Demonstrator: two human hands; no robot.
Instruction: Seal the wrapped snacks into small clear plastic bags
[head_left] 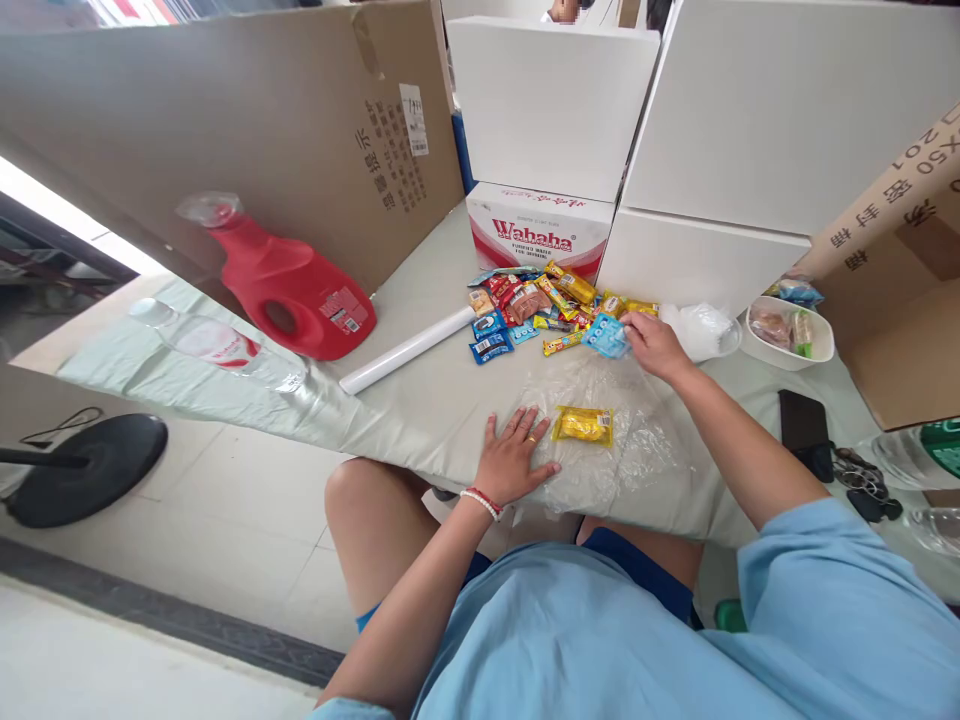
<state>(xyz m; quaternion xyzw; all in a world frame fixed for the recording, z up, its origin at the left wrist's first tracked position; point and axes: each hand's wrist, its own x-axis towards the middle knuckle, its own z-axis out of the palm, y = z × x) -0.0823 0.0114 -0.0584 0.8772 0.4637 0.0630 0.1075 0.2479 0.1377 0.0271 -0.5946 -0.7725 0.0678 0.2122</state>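
Right hand (654, 346) pinches a blue packet (606, 337) while left hand (511, 462) lies spread

The left hand rests palm down close to the near edge of the table (442, 420), its fingers fanned out and holding nothing. It lies at the left edge of a clear plastic bag (646, 440) spread flat. A yellow packet (583, 425) lies on that bag, just beyond the left thumb and free of both hands. Off to the right are a dark phone (801, 418) and a bunch of keys (862, 478).

Farther in, the right hand has its thumb and fingers closed on the edge of the blue packet, well apart from the left hand. Whether the packet touches the table cannot be told. It is at the near right side of a pile of snacks (529, 300) in red, yellow and blue wrappers. Right of that hand are a crumpled white bag (701, 330) and a white bowl (821, 345) with wrapped food in it. A white roll (412, 352) lies left of the pile; beyond its left end are a clear bottle (217, 342) and a red jug (300, 290).

Behind the pile, a red-and-white box (540, 235) supports a plain white box (551, 110).
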